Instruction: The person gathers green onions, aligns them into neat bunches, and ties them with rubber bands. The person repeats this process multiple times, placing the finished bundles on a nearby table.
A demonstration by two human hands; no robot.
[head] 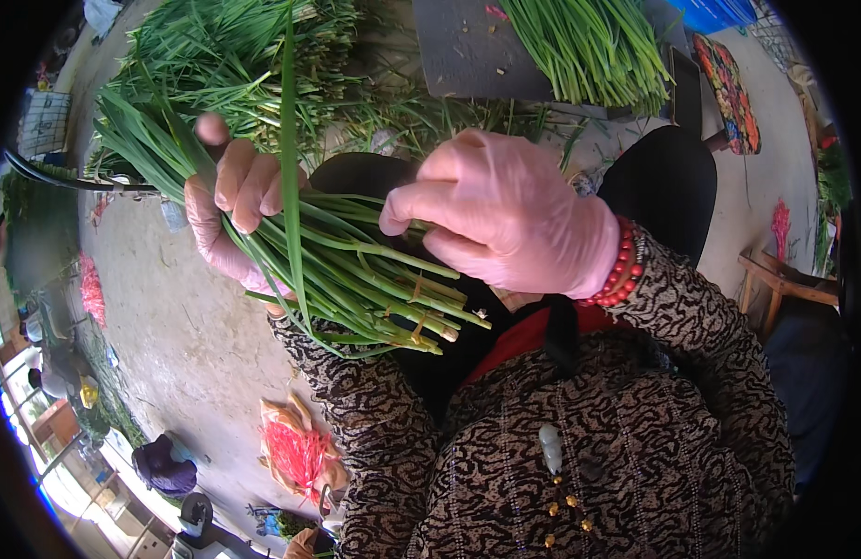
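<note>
My left hand (238,202), in a thin pink glove, is closed around a bunch of long green leafy stalks (360,272), their pale cut ends pointing to the lower right. One loose leaf stands up across the bunch. My right hand (500,216), gloved the same way and with red beads at the wrist, is over the upper edge of the bunch with its fingers curled. Whether a stalk is between its fingertips cannot be told.
A big heap of green stalks (228,63) lies at the upper left. More stalks (591,56) rest on a dark board (472,56) at the top. Red plastic ties (301,454) lie on the floor lower left. A wooden stool (779,279) stands at the right.
</note>
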